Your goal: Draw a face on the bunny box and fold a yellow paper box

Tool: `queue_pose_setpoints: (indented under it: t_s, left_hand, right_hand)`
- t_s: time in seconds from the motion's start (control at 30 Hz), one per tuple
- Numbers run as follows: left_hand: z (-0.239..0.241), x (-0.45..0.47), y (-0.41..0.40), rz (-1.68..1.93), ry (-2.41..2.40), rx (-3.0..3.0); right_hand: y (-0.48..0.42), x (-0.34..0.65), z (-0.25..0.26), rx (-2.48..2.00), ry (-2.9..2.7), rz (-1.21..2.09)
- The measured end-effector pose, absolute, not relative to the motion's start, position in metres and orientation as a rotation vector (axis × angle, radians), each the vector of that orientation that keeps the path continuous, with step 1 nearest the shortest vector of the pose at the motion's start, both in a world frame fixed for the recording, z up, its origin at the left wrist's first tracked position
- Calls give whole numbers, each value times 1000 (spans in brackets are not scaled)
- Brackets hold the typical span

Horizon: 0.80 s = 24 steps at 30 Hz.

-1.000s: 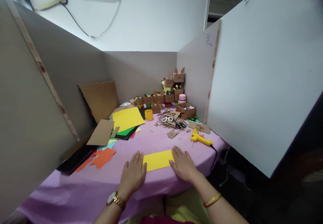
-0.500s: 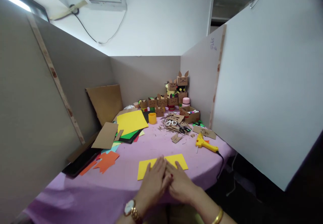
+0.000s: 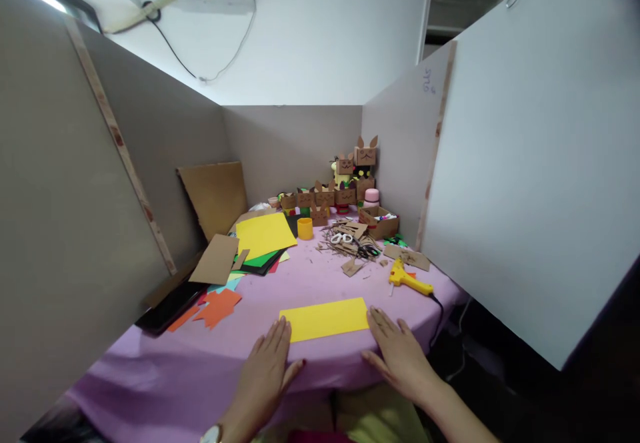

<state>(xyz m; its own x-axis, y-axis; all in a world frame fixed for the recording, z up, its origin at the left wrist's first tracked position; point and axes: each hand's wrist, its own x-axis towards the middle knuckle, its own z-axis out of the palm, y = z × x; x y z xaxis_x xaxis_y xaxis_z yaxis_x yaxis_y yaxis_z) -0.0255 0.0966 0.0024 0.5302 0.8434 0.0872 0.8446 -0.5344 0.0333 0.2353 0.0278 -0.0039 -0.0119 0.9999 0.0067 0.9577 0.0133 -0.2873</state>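
Down at the near edge, the left hand lies flat and open, palm down, fingers stretched forward and holding nothing; its fingertips reach the lower left corner of the yellow paper strip, though whether they touch it cannot be told. Likewise the right hand rests open and empty, palm down, its fingertips just beside the strip's right end. The strip lies flat between the two hands, long side across, on the purple-covered tabletop close to its near edge. To the right, beyond the right hand, a yellow glue gun lies on the cloth with its cord running off the edge. To the left, orange paper scraps lie near a dark flat slab at the partition's foot. Farther back, a stack of coloured sheets has a yellow sheet on top, with a brown cardboard piece beside it and a larger cardboard sheet leaning on the wall. A small yellow cup stands just right of the stack. White-handled scissors sit in a heap of cardboard trimmings, next to an open cardboard box. Along the back wall stand small cardboard figures with ears, some stacked.
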Motion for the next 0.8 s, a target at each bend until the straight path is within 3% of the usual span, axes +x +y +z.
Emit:
queue_pose_setpoints:
  t_s: [0.2, 0.4, 0.8]
  left_hand:
    - [26, 5, 117, -253, -1506, -2680]
    - [8, 38, 127, -194, -1421, -2821]
    - [15, -28, 135, -146, -1432, -2876]
  right_hand:
    - [62, 209, 13, -1985, -2062, 242]
    - [89, 170, 4, -1809, -2223, 322]
    - [73, 230, -6, -1941, -2106, 363]
